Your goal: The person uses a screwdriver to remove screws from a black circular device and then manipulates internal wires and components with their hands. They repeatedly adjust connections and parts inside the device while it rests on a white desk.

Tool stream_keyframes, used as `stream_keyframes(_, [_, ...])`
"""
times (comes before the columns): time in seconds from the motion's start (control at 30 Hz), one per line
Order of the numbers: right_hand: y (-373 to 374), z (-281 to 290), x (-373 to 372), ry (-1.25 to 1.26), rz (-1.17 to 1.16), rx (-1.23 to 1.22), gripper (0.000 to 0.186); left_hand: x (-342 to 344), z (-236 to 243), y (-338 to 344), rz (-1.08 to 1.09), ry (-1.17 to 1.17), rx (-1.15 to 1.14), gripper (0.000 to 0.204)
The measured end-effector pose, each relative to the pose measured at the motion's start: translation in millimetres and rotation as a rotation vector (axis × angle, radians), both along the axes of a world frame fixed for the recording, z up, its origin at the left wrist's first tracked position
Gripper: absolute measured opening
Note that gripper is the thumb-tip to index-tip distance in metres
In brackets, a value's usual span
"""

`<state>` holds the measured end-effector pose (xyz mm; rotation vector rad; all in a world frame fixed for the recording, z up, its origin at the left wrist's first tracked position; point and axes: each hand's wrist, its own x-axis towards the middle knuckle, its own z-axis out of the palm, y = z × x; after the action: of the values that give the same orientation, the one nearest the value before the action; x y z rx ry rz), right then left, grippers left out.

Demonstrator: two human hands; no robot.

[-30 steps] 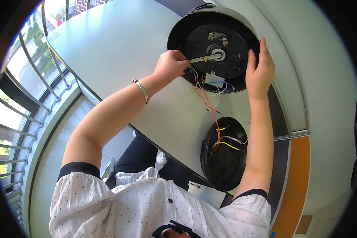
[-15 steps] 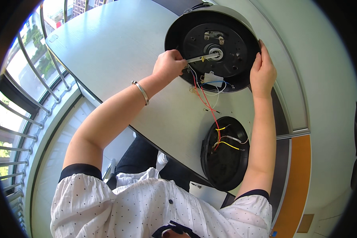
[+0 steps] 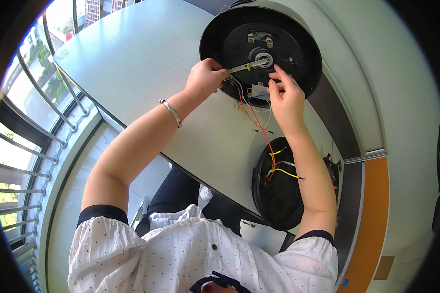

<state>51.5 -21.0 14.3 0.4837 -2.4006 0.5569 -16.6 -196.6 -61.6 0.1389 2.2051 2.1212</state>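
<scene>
A round appliance body, like a rice cooker with its black underside turned toward me, stands at the far side of the table. A light flat lever runs from the ring at its centre to its left rim. My left hand is closed, pinching the lever's outer end. My right hand is over the lower part of the underside, fingers slightly apart and seemingly holding nothing. Its fingertips are near the central ring and a white plate. Red wires and white wires hang from the body.
A black round base cover with yellow-sleeved wires lies nearer me on the table, partly behind my right forearm. A dark object shows right of that forearm. Window railings stand left; a wall rises right.
My right hand has left the body's right rim and moved left, in front of the underside. My left hand stays on the lever. The view has shifted slightly.
</scene>
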Motion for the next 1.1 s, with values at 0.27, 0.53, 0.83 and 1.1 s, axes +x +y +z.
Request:
stream_keyframes(0.27, [0.3,-3.1,-24.8,-0.250,0.070,-0.359,0.036,-0.8,-0.9,-1.4,0.003,-0.031,0.022,0.028])
stream_keyframes(0.53, [5.1,-7.2,-24.8,-0.279,0.146,-0.406,0.042,16.3,16.2,-21.7,0.462,0.429,-0.354,0.038])
stream_keyframes(0.83, [5.4,-5.2,-23.5,-0.328,0.179,-0.448,0.045,-43.2,-15.0,-28.0,0.109,0.130,0.160,0.042])
stream_keyframes(1.1, [8.0,-1.5,-23.6,-0.310,0.177,-0.442,0.039,-29.3,-9.1,-27.9,0.157,0.138,0.147,0.023])
